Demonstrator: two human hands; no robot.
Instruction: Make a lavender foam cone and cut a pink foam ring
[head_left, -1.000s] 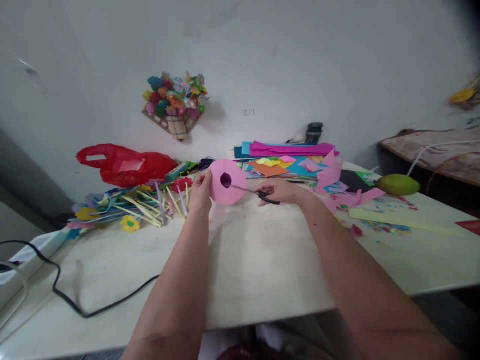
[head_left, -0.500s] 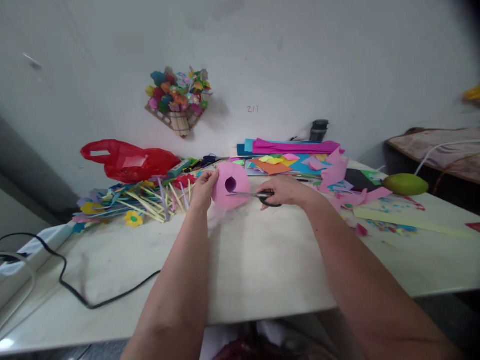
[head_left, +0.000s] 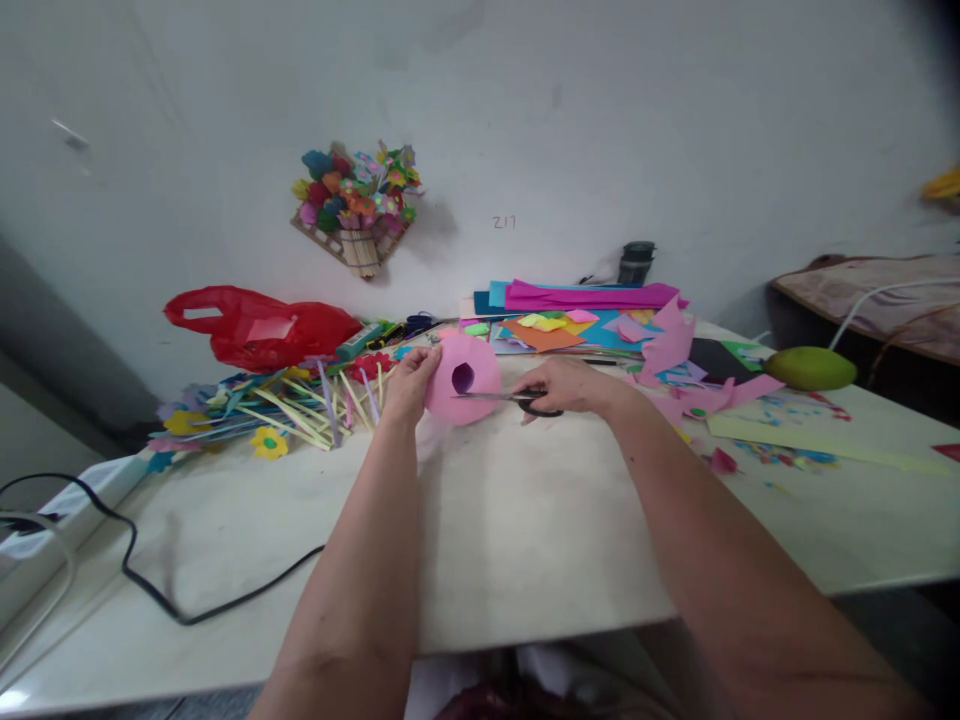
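My left hand [head_left: 412, 381] pinches the left edge of a round pink paper disc [head_left: 474, 388] with a hole near its middle, held upright above the table. My right hand [head_left: 564, 385] grips black-handled scissors [head_left: 517, 398]. Their blades point left and lie across the lower part of the disc, just under the hole. Both hands are closed on what they hold, out over the far middle of the white table [head_left: 525, 520].
A red plastic bag [head_left: 262, 328] and a heap of paper flowers on sticks [head_left: 277, 410] lie at the left. Coloured paper sheets [head_left: 577, 310] and pink scraps [head_left: 675, 370] lie behind and right. A green mango [head_left: 810, 368] sits at the right. A black cable [head_left: 150, 580] crosses the near left.
The scissor blades have dropped from inside the disc's hole to its lower part. The disc has turned a little in my left hand. The view has shifted slightly.
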